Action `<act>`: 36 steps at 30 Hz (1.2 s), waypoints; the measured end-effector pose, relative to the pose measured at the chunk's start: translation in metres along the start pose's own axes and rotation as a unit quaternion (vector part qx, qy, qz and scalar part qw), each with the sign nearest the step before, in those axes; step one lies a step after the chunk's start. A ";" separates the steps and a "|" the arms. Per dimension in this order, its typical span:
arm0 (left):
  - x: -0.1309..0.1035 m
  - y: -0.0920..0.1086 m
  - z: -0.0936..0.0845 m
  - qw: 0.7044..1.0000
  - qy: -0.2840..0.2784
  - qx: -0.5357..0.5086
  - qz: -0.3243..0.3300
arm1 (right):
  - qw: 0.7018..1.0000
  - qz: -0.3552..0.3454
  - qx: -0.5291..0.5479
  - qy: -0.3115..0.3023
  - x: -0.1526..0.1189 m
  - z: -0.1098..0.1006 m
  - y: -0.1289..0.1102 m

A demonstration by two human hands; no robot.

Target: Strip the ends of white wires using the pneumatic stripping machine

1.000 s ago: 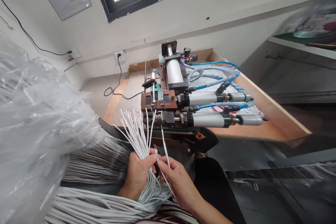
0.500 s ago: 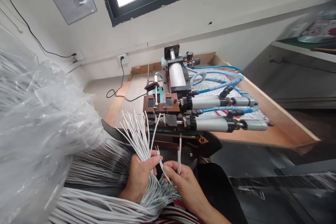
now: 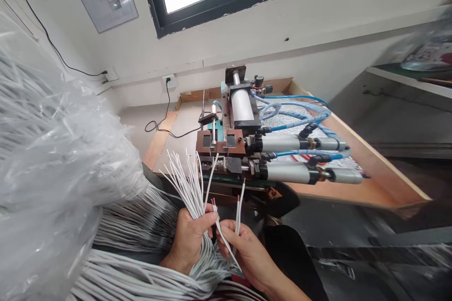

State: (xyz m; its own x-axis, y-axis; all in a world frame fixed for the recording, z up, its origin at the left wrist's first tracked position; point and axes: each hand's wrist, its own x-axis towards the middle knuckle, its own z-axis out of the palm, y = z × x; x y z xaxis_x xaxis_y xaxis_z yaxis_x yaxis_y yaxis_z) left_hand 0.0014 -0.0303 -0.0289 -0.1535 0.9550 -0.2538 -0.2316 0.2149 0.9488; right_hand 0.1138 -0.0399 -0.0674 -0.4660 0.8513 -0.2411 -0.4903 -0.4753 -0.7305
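Note:
A fanned bundle of white cables is wrapped in my left hand, its ends pointing up toward the machine. One cable with bared red inner wires sticks out by my left thumb and runs down to the right hand. My right hand is closed on a few white cables, whose stripped tips show reddish wire. Both hands are close together, below the front of a pneumatic wire stripping machine. The lower lengths of the bundle trail down over my lap.
Plastic-wrapped bundles of cable are heaped at the left. Silver air cylinders with blue hoses reach out to the machine's right. A wooden-rimmed tray surrounds the machine, with white scraps in it. A shelf stands at far right.
The camera view has shifted slightly. My right hand's cables have tilted a little and sit nearer the left hand; both hands keep their hold.

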 end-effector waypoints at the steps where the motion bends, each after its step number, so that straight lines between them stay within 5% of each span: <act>1: 0.000 0.000 -0.001 1.000 0.004 -0.001 0.001 | 1.000 -0.012 -0.025 0.012 0.000 -0.001 0.000; 8: 0.003 0.003 -0.006 1.000 0.023 -0.010 0.011 | 0.949 -0.104 -0.297 0.018 -0.001 -0.009 -0.011; 12: 0.006 0.006 -0.008 0.999 0.037 -0.016 0.024 | 0.936 -0.127 -0.329 0.015 0.001 -0.004 -0.014; 25: 0.028 0.020 -0.013 0.975 0.176 -0.093 0.101 | 0.973 -0.120 0.006 0.197 0.050 0.021 -0.042; 36: 0.042 0.027 -0.002 0.968 0.199 -0.116 0.095 | 0.976 -0.073 0.103 0.179 0.064 0.023 -0.057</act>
State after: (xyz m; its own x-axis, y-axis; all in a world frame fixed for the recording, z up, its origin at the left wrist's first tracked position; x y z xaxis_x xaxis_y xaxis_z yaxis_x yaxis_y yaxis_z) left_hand -0.0131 0.0148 -0.0144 -0.5623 0.8082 -0.1749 -0.3648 -0.0526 0.9296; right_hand 0.0948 0.0359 -0.0267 -0.1115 0.9185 -0.3795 -0.6869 -0.3472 -0.6385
